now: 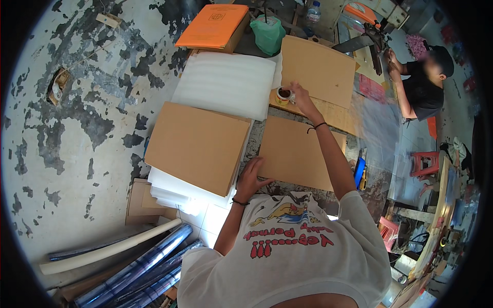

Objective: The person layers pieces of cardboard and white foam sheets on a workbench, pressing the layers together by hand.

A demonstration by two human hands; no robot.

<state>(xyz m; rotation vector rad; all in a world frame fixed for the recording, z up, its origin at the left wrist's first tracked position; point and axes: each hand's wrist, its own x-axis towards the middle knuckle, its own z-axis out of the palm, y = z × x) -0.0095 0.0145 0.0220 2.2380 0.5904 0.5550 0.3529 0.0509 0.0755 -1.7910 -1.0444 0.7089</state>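
Observation:
A brown cardboard sheet [298,151] lies flat on the worktable in front of me. My left hand [250,178] rests at its left edge, fingers spread and thumb stretched out along the near side. Beyond the sheet stands a small round tub [282,96] with dark contents and a pale outer wall. My right hand [304,102] reaches over the far edge of the sheet to the right side of this tub. Its fingers are bent together around something small and pale that I cannot make out.
Left of me is a stack of brown boards [197,146] over white sheets. Behind lie white foam sheets [226,79], orange printed covers [213,25], a green bag [267,35] and a larger board [318,66]. A blue-handled tool [359,172] lies right. A person [426,84] works at the far right.

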